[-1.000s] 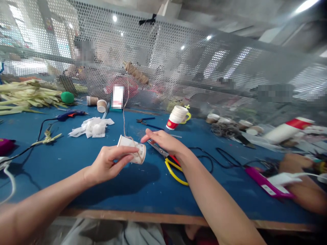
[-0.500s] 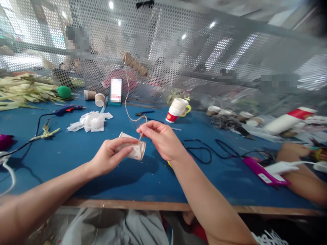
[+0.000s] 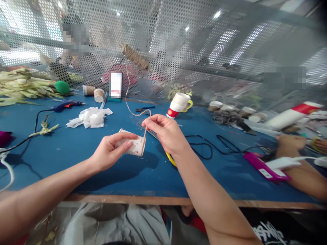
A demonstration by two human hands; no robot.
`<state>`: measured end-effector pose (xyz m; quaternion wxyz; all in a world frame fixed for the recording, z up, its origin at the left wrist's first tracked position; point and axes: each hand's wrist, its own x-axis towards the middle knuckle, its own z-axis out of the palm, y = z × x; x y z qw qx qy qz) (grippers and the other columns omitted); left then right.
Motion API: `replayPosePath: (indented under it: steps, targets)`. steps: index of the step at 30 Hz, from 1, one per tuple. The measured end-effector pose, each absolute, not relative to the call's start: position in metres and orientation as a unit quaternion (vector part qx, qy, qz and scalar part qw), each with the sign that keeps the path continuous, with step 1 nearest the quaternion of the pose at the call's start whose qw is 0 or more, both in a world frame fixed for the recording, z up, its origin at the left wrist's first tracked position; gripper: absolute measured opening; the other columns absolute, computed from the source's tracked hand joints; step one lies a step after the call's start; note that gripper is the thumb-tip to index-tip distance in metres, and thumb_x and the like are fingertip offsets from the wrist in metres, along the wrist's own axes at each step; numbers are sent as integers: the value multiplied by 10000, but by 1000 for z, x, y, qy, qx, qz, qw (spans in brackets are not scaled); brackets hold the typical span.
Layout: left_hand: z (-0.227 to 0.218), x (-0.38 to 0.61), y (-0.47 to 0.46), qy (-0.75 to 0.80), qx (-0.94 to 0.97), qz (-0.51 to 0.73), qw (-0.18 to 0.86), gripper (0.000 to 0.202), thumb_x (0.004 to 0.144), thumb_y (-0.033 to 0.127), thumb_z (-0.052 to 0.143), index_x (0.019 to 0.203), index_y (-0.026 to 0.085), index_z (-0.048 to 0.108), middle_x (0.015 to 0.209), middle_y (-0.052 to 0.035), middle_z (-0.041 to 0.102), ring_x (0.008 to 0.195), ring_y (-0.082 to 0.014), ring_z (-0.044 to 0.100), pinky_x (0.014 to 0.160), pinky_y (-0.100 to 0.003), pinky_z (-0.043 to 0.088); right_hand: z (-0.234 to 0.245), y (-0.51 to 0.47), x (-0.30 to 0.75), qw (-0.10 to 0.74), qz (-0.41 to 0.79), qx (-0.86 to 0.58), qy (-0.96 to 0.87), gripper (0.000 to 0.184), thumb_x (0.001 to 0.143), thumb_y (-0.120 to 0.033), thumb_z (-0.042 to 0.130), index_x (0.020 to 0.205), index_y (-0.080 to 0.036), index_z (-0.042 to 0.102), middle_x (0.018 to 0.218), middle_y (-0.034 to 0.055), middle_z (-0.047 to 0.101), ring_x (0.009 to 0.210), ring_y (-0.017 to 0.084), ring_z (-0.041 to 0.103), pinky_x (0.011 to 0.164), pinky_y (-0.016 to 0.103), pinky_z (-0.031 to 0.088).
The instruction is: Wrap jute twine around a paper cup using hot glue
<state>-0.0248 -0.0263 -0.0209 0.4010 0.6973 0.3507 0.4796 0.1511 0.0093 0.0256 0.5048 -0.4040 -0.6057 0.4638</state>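
A small white paper cup point(image 3: 135, 147) lies on its side in my left hand point(image 3: 108, 149), whose fingers and thumb are closed round it above the blue table. Twine point(image 3: 143, 139) runs along the cup's rim at its right end. My right hand point(image 3: 166, 131) pinches that twine just above and right of the rim. From there the strand loops up to a spool of brown twine point(image 3: 135, 57) hung on the perforated screen. Partly hidden under my right hand is a tool with a yellow handle point(image 3: 170, 159).
Behind stand stacked paper cups point(image 3: 176, 104), pliers point(image 3: 145, 109) and a phone point(image 3: 115, 85). A glue gun point(image 3: 66, 106), crumpled white plastic point(image 3: 89, 117) and pale husks point(image 3: 22, 86) lie left. At right are a black cable point(image 3: 204, 144), a purple power strip point(image 3: 265, 166) and another person's arm point(image 3: 298, 166).
My right hand has moved slightly right and up, away from the cup, drawing the twine along the rim. More of the yellow handle shows. The whole view has shifted a little.
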Motion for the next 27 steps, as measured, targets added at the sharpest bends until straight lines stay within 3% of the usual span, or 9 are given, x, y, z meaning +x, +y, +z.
replayPosePath:
  steps: [15,27]
  targets:
    - [-17,-26,-33,352,721,493,337,263,821,307,529,979,141,657,898,-73,708,694,-130,630,562,-180,491,21,12,153,478,447,-427,-624,162,662,-325,671,651,-181,597,663,-8,591,638,111,495,663,281,384]
    - [-16,-27,-35,334,716,515,331,223,817,270,545,969,154,660,946,-68,705,750,-128,642,634,-180,504,20,10,152,460,445,-434,-635,148,693,-301,648,657,-166,598,664,-4,584,624,102,479,659,279,369]
